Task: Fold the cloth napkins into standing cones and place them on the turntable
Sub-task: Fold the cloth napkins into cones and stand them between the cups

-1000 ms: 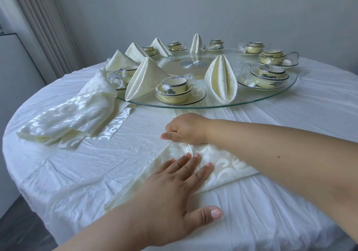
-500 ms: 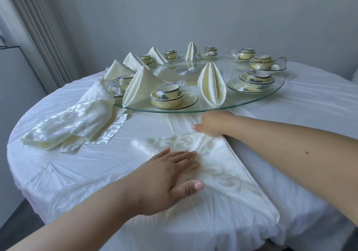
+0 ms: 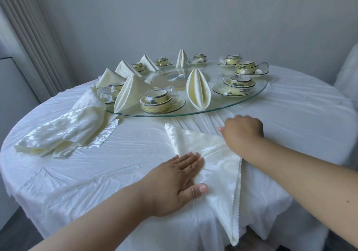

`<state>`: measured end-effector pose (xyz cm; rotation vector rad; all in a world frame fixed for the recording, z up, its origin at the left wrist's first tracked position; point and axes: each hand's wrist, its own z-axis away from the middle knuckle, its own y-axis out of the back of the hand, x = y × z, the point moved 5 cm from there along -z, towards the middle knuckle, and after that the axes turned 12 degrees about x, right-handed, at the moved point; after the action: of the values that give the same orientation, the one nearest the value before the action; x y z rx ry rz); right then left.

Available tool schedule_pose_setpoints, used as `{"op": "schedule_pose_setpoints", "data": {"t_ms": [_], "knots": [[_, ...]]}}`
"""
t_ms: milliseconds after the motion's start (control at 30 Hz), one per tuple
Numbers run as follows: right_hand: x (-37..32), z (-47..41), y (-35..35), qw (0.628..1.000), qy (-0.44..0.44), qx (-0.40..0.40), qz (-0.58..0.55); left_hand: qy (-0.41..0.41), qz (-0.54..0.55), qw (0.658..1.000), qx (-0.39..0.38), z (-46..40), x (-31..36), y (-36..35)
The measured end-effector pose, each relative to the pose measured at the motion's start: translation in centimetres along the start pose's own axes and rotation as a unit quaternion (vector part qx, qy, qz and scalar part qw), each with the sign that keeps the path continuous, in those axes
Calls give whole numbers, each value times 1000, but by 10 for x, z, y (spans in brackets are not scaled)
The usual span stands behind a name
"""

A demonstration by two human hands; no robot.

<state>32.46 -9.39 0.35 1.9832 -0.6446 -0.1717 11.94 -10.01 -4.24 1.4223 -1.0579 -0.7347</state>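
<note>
Now my left hand [image 3: 177,180] lies flat on the napkin [image 3: 211,165], so my right hand [image 3: 243,132], pinching its three o'clock edge, should pull that fold smooth.

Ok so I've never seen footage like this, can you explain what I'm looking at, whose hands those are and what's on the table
There is no machine here: a camera on a person's head looks down at their own two hands. The left hand lies flat on a cream patterned cloth napkin folded into a triangle on the white tablecloth. The right hand has curled fingers on the napkin's upper edge. Beyond sits a round glass turntable with yellow cup sets and standing folded napkin cones. A heap of unfolded napkins waits at the left.
</note>
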Motion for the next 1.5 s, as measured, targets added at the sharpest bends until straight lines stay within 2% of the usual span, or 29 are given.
{"op": "schedule_pose_setpoints", "data": {"t_ms": [33, 67, 100, 133, 167, 200, 233, 267, 333, 433, 500, 600, 667, 733, 800, 1000, 1167, 1233, 1333, 1400, 1500], "knots": [[-10, -1, 15, 994, 35, 99, -42, -2, -3, 1000, 3, 0, 0, 0], [-24, 0, 28, 977, 82, 160, -115, -3, -5, 1000, 7, 0, 0, -1], [-39, 3, 35, 957, 133, 140, -218, -3, -7, 1000, 9, 0, 0, -1], [-55, 7, 38, 922, 167, 57, -343, -2, -9, 1000, 11, 0, 0, -2], [-72, 12, 34, 868, 176, -82, -458, 0, -10, 1000, 13, 0, 0, -2], [-86, 17, 26, 815, 170, -200, -516, 0, -10, 1000, 16, 0, 0, -1], [-97, 21, 19, 781, 169, -274, -535, 0, -10, 1000, 17, 0, 0, -1], [-102, 23, 6, 769, 184, -315, -524, 0, -11, 1000, 18, 1, 1, -1], [-101, 25, -12, 783, 225, -319, -484, 1, -13, 1000, 16, 1, 1, -2], [-81, 18, -28, 830, 264, -256, -420, 0, -8, 1000, 9, 0, 0, -3], [-65, 17, -31, 844, 297, -232, -381, -1, -8, 1000, 5, -1, -1, -4], [-43, 14, -32, 863, 282, -227, -352, 1, -1, 1000, 5, 0, -1, -4], [-29, 13, -21, 872, 253, -182, -378, 5, 3, 1000, 5, 1, -1, -4], [-17, 14, -6, 866, 230, -118, -429, 6, 4, 1000, 7, 1, 0, -3], [-9, 18, 1, 852, 221, -102, -464, 4, 4, 1000, 7, 0, 1, -3], [-12, 19, -17, 827, 214, -188, -486, 8, 32, 999, 2, -1, -1, 1], [-17, 13, -25, 813, 208, -237, -489, 28, 143, 989, 27, -3, -6, 13], [-18, 11, -26, 812, 206, -251, -485, 0, 136, 988, 67, -5, -7, 21], [-19, 11, -29, 807, 201, -260, -491, -99, 113, 980, 128, -5, 5, 33], [-20, 11, -30, 807, 199, -262, -490, -126, 160, 973, 107, -6, 12, 32], [-19, 10, -29, 807, 195, -266, -490, -80, 219, 970, 66, -13, 10, 25]]}}
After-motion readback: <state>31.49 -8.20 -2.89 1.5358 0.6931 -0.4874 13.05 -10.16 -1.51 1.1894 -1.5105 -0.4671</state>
